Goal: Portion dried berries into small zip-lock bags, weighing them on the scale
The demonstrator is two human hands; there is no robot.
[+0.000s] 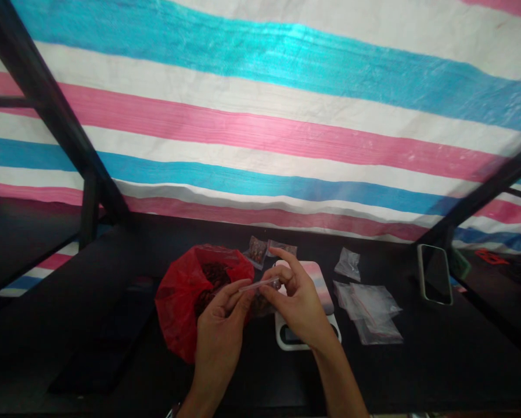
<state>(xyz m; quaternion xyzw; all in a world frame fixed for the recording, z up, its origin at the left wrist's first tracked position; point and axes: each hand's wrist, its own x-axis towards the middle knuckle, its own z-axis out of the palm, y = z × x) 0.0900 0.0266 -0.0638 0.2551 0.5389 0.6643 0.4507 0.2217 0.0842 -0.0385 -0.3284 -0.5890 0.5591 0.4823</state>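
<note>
Between my two hands is a small clear zip bag [260, 284], with some brown bits low inside it. My left hand [223, 319] pinches the bag's top strip at its left end. At the right end, my right hand [297, 299] pinches the same strip between thumb and fingers, its index finger raised. Behind my left hand stands a red plastic bag [177, 296], its mouth spread around dark brown dried pieces [215, 273]. A white kitchen scale [316, 278] sits partly under my right hand.
Two small filled bags [257, 251] lie behind the scale. To its right are several flat clear zip bags [371, 313] and a crumpled clear bag [348, 264]. A phone [434, 274] leans at the right. Striped sheeting [260, 128] and dark frame bars [64, 110] bound the black table.
</note>
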